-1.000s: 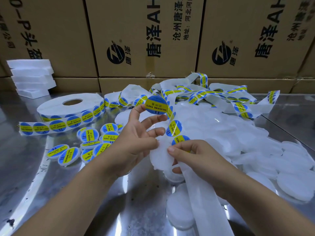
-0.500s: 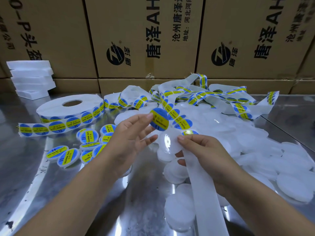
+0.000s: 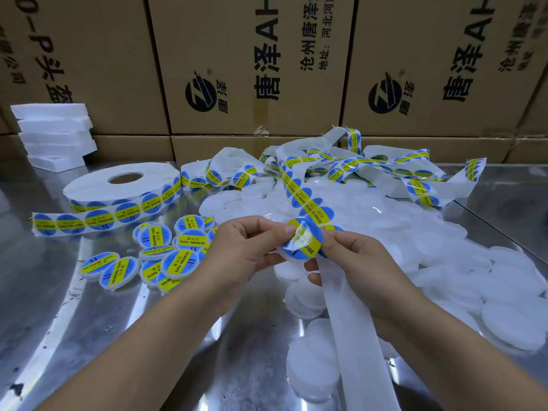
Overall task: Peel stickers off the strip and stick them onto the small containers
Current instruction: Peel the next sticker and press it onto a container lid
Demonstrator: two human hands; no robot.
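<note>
Our left hand (image 3: 246, 247) and right hand (image 3: 358, 262) pinching one container (image 3: 283, 252) between them, thumbs (image 3: 288, 229) on its sticker (image 3: 304, 240), strip (image 3: 351, 324) trailing from under our right hand, labelled containers (image 3: 166, 256) left of our left hand, plain containers (image 3: 450, 253) right of our right.

The sticker (image 3: 302, 240) now sits on the container (image 3: 285, 254).

Cartons (image 3: 252, 54) along the far edge of the table (image 3: 44, 292), foam stack (image 3: 53, 134) at the far left corner, sticker roll (image 3: 118, 185) beside it, labelled containers (image 3: 154, 253) left of centre, bare containers (image 3: 444, 262) heaped right, strip (image 3: 385, 170) tangled behind them, one container (image 3: 302, 243) between left hand (image 3: 246, 250) and right hand (image 3: 355, 262)
</note>
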